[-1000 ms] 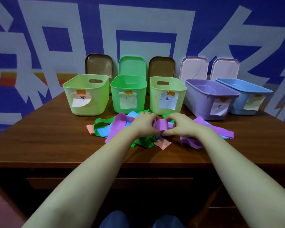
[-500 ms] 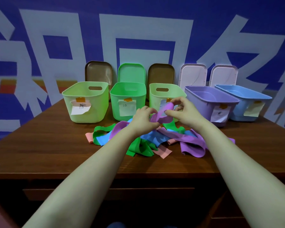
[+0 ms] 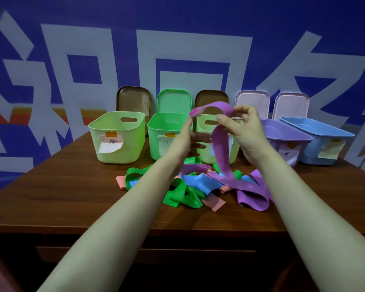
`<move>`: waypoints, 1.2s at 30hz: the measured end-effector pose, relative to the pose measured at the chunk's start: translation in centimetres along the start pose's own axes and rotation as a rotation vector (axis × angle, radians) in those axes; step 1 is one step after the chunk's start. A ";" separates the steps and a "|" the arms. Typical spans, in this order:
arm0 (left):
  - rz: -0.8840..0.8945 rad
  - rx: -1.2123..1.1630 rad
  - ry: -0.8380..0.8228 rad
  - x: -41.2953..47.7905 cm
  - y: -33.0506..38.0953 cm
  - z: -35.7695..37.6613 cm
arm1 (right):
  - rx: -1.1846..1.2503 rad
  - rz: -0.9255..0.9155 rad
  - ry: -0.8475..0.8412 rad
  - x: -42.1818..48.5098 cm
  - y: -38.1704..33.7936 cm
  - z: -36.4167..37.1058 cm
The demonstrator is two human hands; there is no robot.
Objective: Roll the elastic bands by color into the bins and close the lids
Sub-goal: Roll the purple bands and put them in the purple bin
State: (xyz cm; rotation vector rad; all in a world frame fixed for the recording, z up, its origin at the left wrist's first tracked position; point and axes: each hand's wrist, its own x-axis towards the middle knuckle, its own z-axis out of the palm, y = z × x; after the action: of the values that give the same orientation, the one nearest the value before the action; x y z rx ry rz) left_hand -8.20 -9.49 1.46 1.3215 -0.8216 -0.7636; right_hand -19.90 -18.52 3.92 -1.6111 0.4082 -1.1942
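A purple elastic band [image 3: 220, 144] is lifted above the pile; its lower part trails down onto the table. My right hand [image 3: 244, 131] pinches its upper end, and my left hand [image 3: 182, 138] holds the band's tip at the fingertips. Under my hands lies a heap of bands [image 3: 190, 186] in green, blue, pink and purple. Behind it stand five open bins: a pale green bin [image 3: 116, 138], a green bin [image 3: 167, 127], another pale green bin [image 3: 204, 152], a purple bin [image 3: 287, 135] and a blue bin [image 3: 316, 131].
Five lids lean on the wall behind the bins: a brown lid [image 3: 133, 98], a green lid [image 3: 173, 100], a second brown lid [image 3: 211, 98] and two pale lids [image 3: 252, 102]. Paper labels are taped to the bins. The wooden table's [image 3: 61, 197] front edge is near me.
Both hands rose from the pile, lifting one end of the purple band up in front of the bins; the band now hangs stretched down to the heap.
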 end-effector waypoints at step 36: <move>0.024 -0.469 0.073 -4.4 1.1 -6.3 | -0.872 0.503 -0.157 -2.8 10.1 1.7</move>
State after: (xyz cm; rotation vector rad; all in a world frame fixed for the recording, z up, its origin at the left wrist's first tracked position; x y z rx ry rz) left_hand -5.09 -2.42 1.81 0.9116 -0.5538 -0.8240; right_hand -16.82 -19.58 -6.20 -2.1180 1.2680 -0.4980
